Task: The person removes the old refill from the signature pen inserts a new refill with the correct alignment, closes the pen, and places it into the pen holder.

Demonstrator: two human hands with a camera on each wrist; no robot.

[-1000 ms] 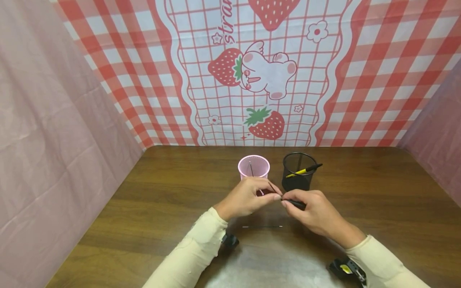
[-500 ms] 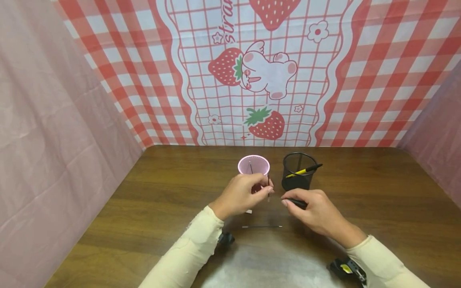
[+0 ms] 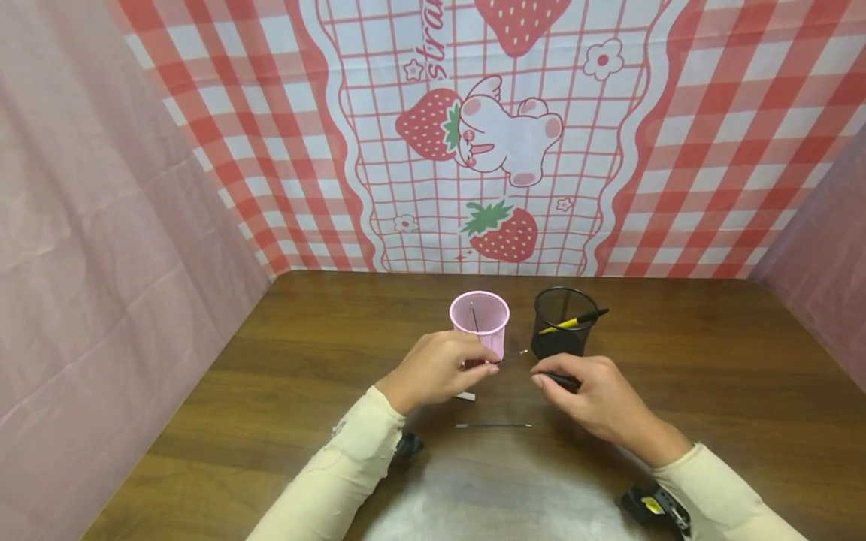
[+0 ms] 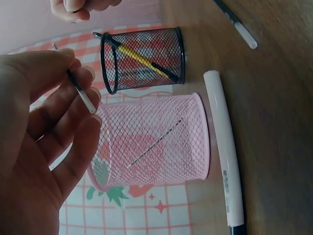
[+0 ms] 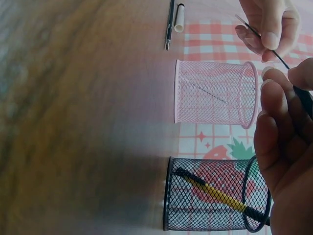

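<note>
My left hand (image 3: pixel 440 370) pinches a thin pen refill (image 3: pixel 516 355) between thumb and fingers, one end pointing toward the other hand. The left wrist view shows that refill (image 4: pixel 80 93) as dark with a clear end. To its right, my right hand (image 3: pixel 598 391) grips a black pen barrel (image 3: pixel 563 381), partly hidden by the fingers. Below both hands a second refill (image 3: pixel 494 426) lies flat on the table. Behind the left hand stands a pink mesh cup (image 3: pixel 497 346) with another refill (image 4: pixel 154 143) leaning inside.
A black mesh cup (image 3: pixel 551 347) stands right of the pink one, holding a yellow and black pen (image 3: pixel 575 321). A white marker (image 4: pixel 225 147) with a dark end lies on the wooden table (image 3: pixel 304 353) near the left hand. A checked strawberry cloth (image 3: pixel 514 143) hangs behind.
The left hand has drawn left, away from the right hand, and the refill in its fingers has turned until one end points right. The right hand keeps its grip on the pen barrel, nearly still.
</note>
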